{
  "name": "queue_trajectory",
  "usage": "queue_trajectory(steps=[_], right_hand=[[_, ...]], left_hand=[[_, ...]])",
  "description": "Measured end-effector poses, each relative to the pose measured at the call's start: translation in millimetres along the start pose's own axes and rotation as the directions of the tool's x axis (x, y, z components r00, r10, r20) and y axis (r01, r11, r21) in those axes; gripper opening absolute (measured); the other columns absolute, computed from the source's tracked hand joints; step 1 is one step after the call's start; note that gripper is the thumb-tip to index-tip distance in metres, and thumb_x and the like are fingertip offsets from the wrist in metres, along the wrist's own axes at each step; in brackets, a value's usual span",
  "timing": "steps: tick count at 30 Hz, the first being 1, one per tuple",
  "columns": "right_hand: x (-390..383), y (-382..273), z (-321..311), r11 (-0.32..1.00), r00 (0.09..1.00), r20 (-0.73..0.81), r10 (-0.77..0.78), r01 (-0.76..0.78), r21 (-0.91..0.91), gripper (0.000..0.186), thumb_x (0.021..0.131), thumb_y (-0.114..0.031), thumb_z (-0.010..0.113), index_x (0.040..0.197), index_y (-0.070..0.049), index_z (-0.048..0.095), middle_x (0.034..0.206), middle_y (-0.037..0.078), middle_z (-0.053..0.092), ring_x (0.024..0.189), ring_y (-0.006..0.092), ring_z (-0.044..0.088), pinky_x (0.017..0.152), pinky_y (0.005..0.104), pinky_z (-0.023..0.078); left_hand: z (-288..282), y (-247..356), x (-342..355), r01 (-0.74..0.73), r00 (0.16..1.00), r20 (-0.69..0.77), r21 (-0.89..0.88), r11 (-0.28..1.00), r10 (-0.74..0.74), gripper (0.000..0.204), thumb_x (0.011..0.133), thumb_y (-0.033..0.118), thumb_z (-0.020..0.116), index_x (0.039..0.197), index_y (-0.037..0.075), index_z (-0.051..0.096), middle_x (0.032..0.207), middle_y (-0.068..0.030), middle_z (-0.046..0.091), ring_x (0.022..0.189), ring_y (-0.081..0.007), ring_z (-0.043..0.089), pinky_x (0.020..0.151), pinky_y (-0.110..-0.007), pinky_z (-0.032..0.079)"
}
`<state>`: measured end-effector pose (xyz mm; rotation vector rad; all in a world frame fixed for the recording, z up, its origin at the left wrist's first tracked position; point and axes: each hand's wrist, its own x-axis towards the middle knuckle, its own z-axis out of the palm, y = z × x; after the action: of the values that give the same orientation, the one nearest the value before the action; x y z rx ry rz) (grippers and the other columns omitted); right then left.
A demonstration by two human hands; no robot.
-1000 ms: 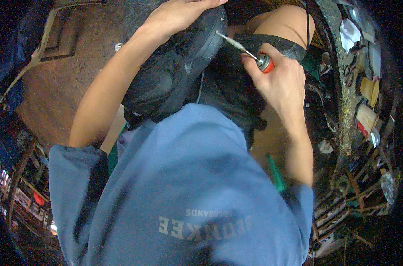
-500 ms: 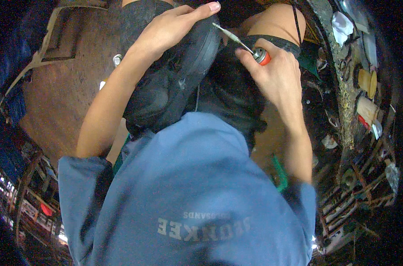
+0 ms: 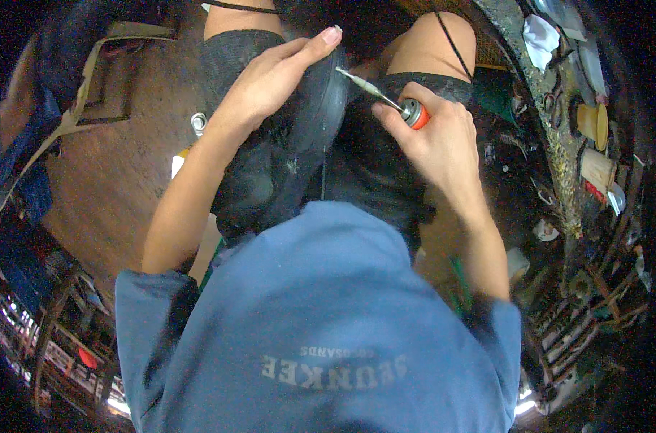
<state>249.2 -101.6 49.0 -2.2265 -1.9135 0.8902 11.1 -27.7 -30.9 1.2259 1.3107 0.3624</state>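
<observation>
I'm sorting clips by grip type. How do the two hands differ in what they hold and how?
The left hand lies spread over the black shoe, fingers stretched along its sole edge; the right hand is closed in a fist around the awl. The left hand grips a big dark thing, the right hand a thin tool with a metal tip and orange handle. Both are bare and meet at the shoe.

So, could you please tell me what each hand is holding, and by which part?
Left hand grips the black shoe by its sole; right hand holds an awl by its handle.
</observation>
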Motion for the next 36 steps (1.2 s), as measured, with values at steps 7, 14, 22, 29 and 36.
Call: queue_trajectory(steps=[7, 14, 22, 29, 36], right_hand=[[9, 0, -11, 0.991, 0.994, 0.09, 0.065, -0.074, 0.11, 0.062, 0.092, -0.071, 0.073, 0.098, -0.01, 0.08, 0.092, 0.026, 0.079, 0.096, 0.0482, 0.077, 0.085, 0.0572, 0.06], [0, 14, -19, 0.738, 0.979, 0.201, 0.04, -0.165, 0.654, 0.055, 0.084, -0.05, 0.096, 0.105, -0.007, 0.07, 0.088, 0.004, 0.069, 0.081, 0.016, 0.064, 0.077, 0.0345, 0.056], [-63, 17, -42, 0.373, 0.956, 0.21, -0.207, -0.121, 0.92, 0.121, 0.07, 0.009, 0.089, 0.17, -0.015, 0.024, 0.114, 0.009, 0.064, 0.097, 0.0197, 0.069, 0.087, 0.0383, 0.059], [-65, 8, -39, 0.389, 0.985, 0.091, -0.145, -0.028, 0.921, 0.127, 0.068, 0.009, 0.086, 0.173, -0.016, 0.02, 0.115, 0.009, 0.063, 0.099, 0.0198, 0.069, 0.087, 0.0381, 0.06], [-61, 13, -23, 0.343, 0.996, 0.047, -0.082, -0.016, 0.939, 0.121, 0.068, 0.012, 0.083, 0.171, -0.015, 0.026, 0.114, 0.009, 0.062, 0.097, 0.0191, 0.067, 0.087, 0.0367, 0.06]], left_hand=[[-6, 8, -12, 0.037, 0.999, 0.016, -0.22, 0.975, -0.035, 0.071, 0.119, 0.056, 0.041, 0.148, -0.004, 0.066, 0.15, -0.0195, 0.069, 0.141, -0.0275, 0.061, 0.124, -0.037, 0.039], [0, 32, -9, -0.248, 0.969, -0.054, -0.195, 0.949, 0.242, 0.031, 0.113, 0.022, 0.064, 0.132, 0.0, 0.073, 0.121, -0.0105, 0.079, 0.114, -0.0175, 0.073, 0.101, -0.034, 0.056], [11, 65, -25, -0.418, 0.908, -0.064, -0.101, 0.903, 0.414, 0.019, 0.108, 0.021, 0.072, 0.114, 0.003, 0.076, 0.093, -0.0029, 0.076, 0.087, -0.0109, 0.068, 0.085, -0.029, 0.056], [4, 72, -27, -0.399, 0.912, 0.001, -0.224, 0.889, 0.409, 0.033, 0.115, 0.027, 0.055, 0.092, 0.005, 0.065, 0.082, -0.001, 0.066, 0.075, -0.0099, 0.061, 0.072, -0.029, 0.051], [3, 63, -6, -0.558, 0.826, 0.068, 0.242, 0.794, 0.56, 0.021, 0.106, 0.023, 0.072, 0.109, 0.004, 0.079, 0.094, -0.0092, 0.074, 0.079, -0.0198, 0.069, 0.075, -0.034, 0.055]])
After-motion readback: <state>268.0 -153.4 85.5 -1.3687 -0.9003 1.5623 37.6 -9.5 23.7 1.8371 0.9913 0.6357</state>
